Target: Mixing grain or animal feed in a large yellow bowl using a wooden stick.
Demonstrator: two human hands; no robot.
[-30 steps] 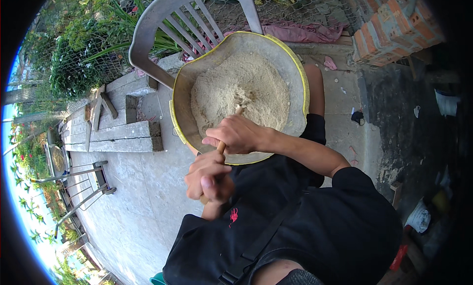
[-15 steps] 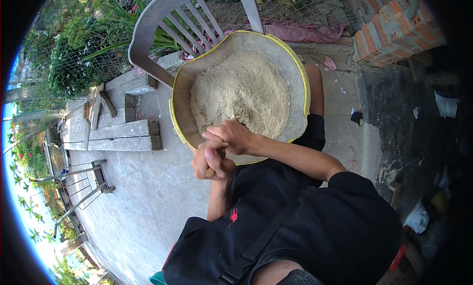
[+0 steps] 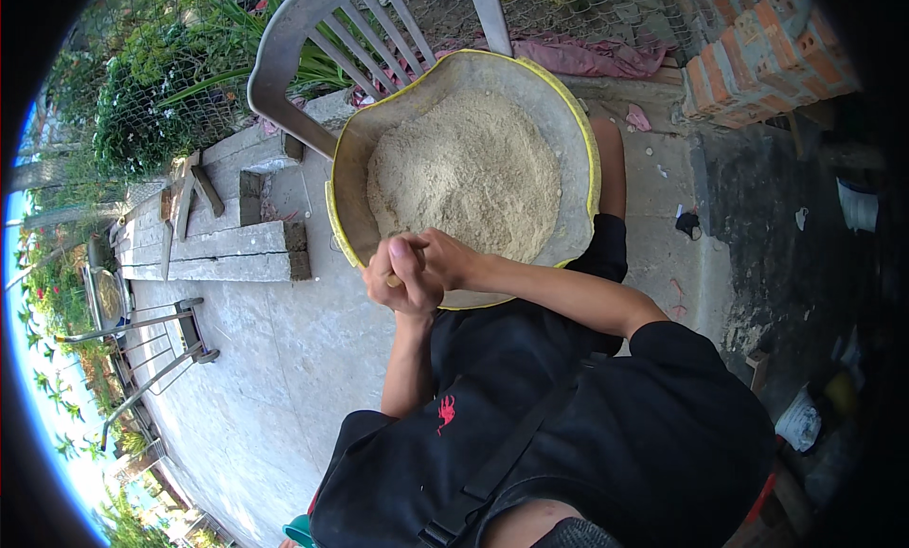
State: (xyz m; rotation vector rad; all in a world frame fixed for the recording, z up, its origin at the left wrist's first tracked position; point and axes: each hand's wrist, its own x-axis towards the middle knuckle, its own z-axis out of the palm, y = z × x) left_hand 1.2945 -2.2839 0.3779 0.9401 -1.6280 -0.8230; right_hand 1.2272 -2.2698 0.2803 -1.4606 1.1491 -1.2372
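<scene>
Outdoors on a concrete yard [image 3: 284, 359] beside a grey plastic chair [image 3: 322, 37], both hands, left hand [image 3: 398, 281] and right hand [image 3: 445, 259], clamp together on a wooden stick [image 3: 392, 280] at the near rim of a wide yellow-edged basin [image 3: 346, 226] resting on the lap, heaped with pale, loose, probably heavy meal [image 3: 464, 174]; the stiff stick looks the surest hold.

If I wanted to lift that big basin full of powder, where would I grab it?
By the yellow rim, one hand on each side, left and right. The basin is wide, shallow and heaped with pale powder, so a single grip would likely tip it. The near edge is taken up by both hands clasped on a stick.
</scene>
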